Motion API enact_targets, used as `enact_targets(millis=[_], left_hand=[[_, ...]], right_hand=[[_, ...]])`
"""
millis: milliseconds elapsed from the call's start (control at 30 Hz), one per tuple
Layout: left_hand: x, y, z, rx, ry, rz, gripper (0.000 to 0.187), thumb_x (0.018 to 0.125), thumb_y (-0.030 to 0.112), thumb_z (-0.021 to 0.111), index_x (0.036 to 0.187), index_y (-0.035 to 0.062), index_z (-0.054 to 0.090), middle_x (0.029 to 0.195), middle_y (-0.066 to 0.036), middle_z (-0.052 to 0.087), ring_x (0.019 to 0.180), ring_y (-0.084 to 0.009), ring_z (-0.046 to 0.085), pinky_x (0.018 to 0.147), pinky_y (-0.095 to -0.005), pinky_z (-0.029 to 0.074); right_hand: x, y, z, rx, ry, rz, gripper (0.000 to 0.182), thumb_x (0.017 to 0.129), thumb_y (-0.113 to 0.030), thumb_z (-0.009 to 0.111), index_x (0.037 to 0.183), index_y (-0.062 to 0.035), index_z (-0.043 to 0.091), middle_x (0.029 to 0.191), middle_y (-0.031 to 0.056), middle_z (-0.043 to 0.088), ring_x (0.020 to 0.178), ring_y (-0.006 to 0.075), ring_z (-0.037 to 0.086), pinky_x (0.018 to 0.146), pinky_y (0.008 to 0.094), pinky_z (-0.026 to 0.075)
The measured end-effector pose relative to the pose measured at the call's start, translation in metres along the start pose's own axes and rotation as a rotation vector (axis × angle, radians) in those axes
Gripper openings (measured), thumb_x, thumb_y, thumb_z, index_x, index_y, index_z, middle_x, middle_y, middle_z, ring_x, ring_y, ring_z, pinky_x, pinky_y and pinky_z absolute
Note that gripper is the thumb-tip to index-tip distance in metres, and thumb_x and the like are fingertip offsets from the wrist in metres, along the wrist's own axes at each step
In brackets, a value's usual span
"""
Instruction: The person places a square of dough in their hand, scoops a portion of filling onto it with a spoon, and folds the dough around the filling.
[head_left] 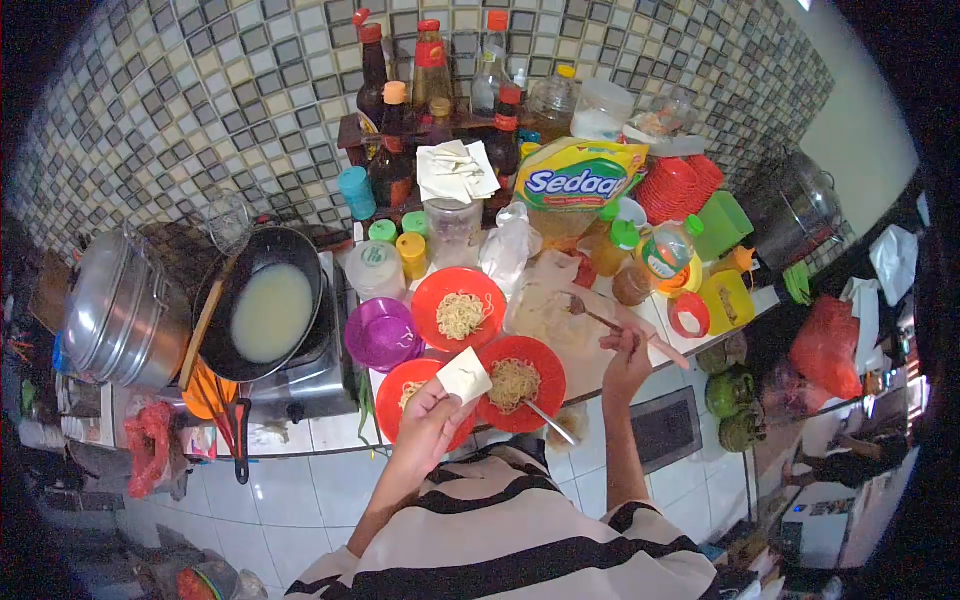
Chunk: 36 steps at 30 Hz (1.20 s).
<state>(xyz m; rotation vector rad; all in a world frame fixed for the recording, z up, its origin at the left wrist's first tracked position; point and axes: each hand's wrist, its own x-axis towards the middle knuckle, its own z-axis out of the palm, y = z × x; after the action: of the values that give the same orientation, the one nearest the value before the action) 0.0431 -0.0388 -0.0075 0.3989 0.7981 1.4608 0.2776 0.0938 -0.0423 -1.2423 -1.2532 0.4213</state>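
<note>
My left hand [430, 422] holds a pale square dumpling wrapper [464, 375] between thumb and fingers, above the red bowls. A small dark mark shows on the wrapper. In my right hand [628, 352] is a fork [598, 318], its tines pointing left over a shallow clear tray [530, 322] with beige paste in it. Below the wrapper sits a red bowl of noodles [515, 383] with a metal spoon [551, 422] in it. Another red bowl [428, 292] of noodles stands behind, and a third [392, 412] is partly hidden by my left hand. More wrappers [458, 172] lie stacked on a container.
A wok [312, 330] with pale liquid and a wooden-handled utensil [204, 330] sits on the stove at left, beside a steamer pot [130, 310]. A purple bowl [372, 340], a yellow Sedaap packet [580, 175], several sauce bottles [432, 70] and red stacked dishes [672, 185] crowd the counter.
</note>
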Motion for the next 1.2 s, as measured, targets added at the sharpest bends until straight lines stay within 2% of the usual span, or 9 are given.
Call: enact_targets(millis=[100, 467, 600, 667, 900, 967, 1000, 1067, 1200], left_hand=[[-0.003, 0.003, 0.002, 0.003, 0.004, 0.001, 0.037, 0.081, -0.008, 0.038, 0.118, -0.0071, 0.038, 0.117, -0.016, 0.047, 0.109, -0.0241, 0.048, 0.096, -0.0326, 0.039], [-0.004, 0.003, 0.003, -0.021, 0.015, 0.020, 0.035, 0.080, -0.008, 0.040, 0.115, -0.0077, 0.040, 0.118, -0.018, 0.046, 0.111, -0.0273, 0.046, 0.097, -0.0355, 0.038], [-0.005, 0.000, 0.001, -0.019, 0.017, 0.017, 0.035, 0.080, -0.008, 0.040, 0.115, -0.0082, 0.040, 0.119, -0.018, 0.045, 0.112, -0.0274, 0.046, 0.097, -0.0358, 0.038], [-0.005, -0.001, 0.001, -0.022, 0.016, 0.020, 0.036, 0.080, -0.008, 0.040, 0.116, -0.0084, 0.040, 0.120, -0.017, 0.045, 0.112, -0.0276, 0.046, 0.097, -0.0359, 0.038], [-0.009, -0.004, 0.001, -0.010, 0.007, 0.013, 0.036, 0.081, -0.007, 0.040, 0.117, -0.0080, 0.039, 0.118, -0.017, 0.047, 0.110, -0.0251, 0.048, 0.096, -0.0327, 0.039], [-0.010, -0.005, 0.001, -0.008, -0.004, 0.017, 0.036, 0.082, -0.006, 0.039, 0.118, -0.0071, 0.039, 0.116, -0.017, 0.048, 0.108, -0.0230, 0.049, 0.095, -0.0306, 0.040], [-0.012, -0.004, 0.003, -0.008, 0.003, 0.011, 0.036, 0.082, -0.006, 0.040, 0.118, -0.0072, 0.038, 0.116, -0.017, 0.048, 0.108, -0.0230, 0.050, 0.094, -0.0305, 0.040], [-0.013, -0.004, 0.004, -0.007, 0.010, 0.007, 0.036, 0.082, -0.006, 0.040, 0.118, -0.0073, 0.038, 0.116, -0.016, 0.048, 0.107, -0.0229, 0.050, 0.094, -0.0304, 0.040], [-0.014, -0.005, 0.003, 0.004, 0.004, 0.000, 0.036, 0.083, -0.005, 0.039, 0.119, -0.0074, 0.037, 0.117, -0.016, 0.048, 0.108, -0.0231, 0.050, 0.093, -0.0300, 0.041]], right_hand=[[-0.006, 0.016, 0.002, -0.086, -0.071, -0.027, 0.025, 0.091, -0.019, 0.040, 0.088, 0.0016, 0.053, 0.066, 0.0079, 0.058, 0.060, 0.0137, 0.059, 0.056, 0.0253, 0.045], [-0.012, 0.040, 0.005, 0.324, -0.046, 0.346, 0.023, 0.091, -0.018, 0.040, 0.086, 0.0024, 0.050, 0.065, 0.0086, 0.056, 0.052, 0.0142, 0.057, 0.049, 0.0255, 0.047], [-0.005, 0.029, 0.009, 0.250, -0.096, 0.327, 0.023, 0.091, -0.018, 0.040, 0.085, 0.0020, 0.050, 0.064, 0.0089, 0.056, 0.051, 0.0141, 0.057, 0.047, 0.0255, 0.047], [0.000, 0.023, 0.013, 0.154, -0.198, 0.275, 0.023, 0.091, -0.018, 0.040, 0.084, 0.0014, 0.050, 0.061, 0.0090, 0.056, 0.050, 0.0139, 0.057, 0.047, 0.0255, 0.046], [0.023, 0.035, 0.029, 0.157, -0.341, 0.221, 0.024, 0.091, -0.019, 0.040, 0.083, 0.0013, 0.051, 0.057, 0.0102, 0.056, 0.048, 0.0153, 0.057, 0.045, 0.0259, 0.046], [0.028, 0.032, 0.031, 0.207, -0.376, 0.375, 0.024, 0.090, -0.022, 0.041, 0.084, -0.0002, 0.048, 0.061, 0.0100, 0.055, 0.050, 0.0160, 0.057, 0.047, 0.0245, 0.047], [0.028, 0.033, 0.032, 0.209, -0.375, 0.373, 0.024, 0.090, -0.022, 0.041, 0.084, -0.0002, 0.048, 0.061, 0.0100, 0.055, 0.050, 0.0160, 0.057, 0.047, 0.0245, 0.047], [0.028, 0.041, 0.033, 0.373, -0.309, 0.510, 0.021, 0.089, -0.023, 0.043, 0.084, -0.0024, 0.047, 0.061, 0.0097, 0.055, 0.051, 0.0169, 0.057, 0.047, 0.0252, 0.048], [0.027, 0.053, 0.032, 0.445, -0.281, 0.609, 0.019, 0.089, -0.023, 0.044, 0.086, -0.0041, 0.047, 0.062, 0.0085, 0.055, 0.053, 0.0168, 0.057, 0.048, 0.0249, 0.048]])
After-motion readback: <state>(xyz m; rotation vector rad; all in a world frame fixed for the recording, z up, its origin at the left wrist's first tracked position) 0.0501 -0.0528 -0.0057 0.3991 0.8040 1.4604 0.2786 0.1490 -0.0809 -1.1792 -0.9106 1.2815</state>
